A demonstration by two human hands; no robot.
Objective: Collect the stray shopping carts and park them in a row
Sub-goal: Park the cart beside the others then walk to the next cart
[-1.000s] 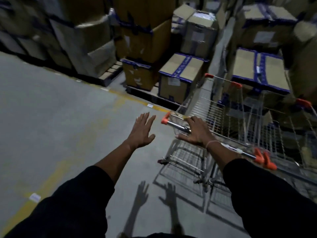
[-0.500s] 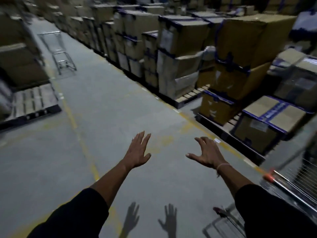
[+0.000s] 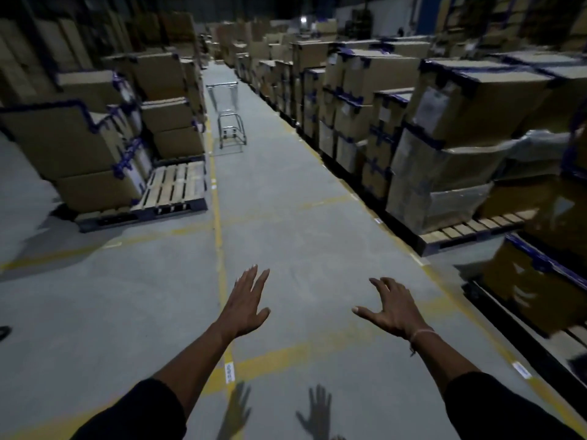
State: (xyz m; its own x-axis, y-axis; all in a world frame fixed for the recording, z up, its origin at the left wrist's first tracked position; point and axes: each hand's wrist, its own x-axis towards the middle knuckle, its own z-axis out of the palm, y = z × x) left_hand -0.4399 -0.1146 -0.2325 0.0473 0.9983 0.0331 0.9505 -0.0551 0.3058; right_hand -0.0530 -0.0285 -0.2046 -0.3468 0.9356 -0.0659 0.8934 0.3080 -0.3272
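- The left hand hovers over the concrete floor at about 6 o'clock, its grip wide, fingers straight and together, holding nothing
- The right hand hovers at about 5 o'clock, its grip wide too, fingers spread and slightly bent, thumb out toward the left hand, holding nothing; a thin band circles its wrist
- One shopping cart stands alone far up the aisle at 12 o'clock, well apart from both hands, just right of a yellow floor line
- Stacked cardboard boxes on pallets line the aisle at 2 o'clock, more at 10 o'clock beside a partly bare wooden pallet
- Both hands' shadows fall on the floor at 6 o'clock
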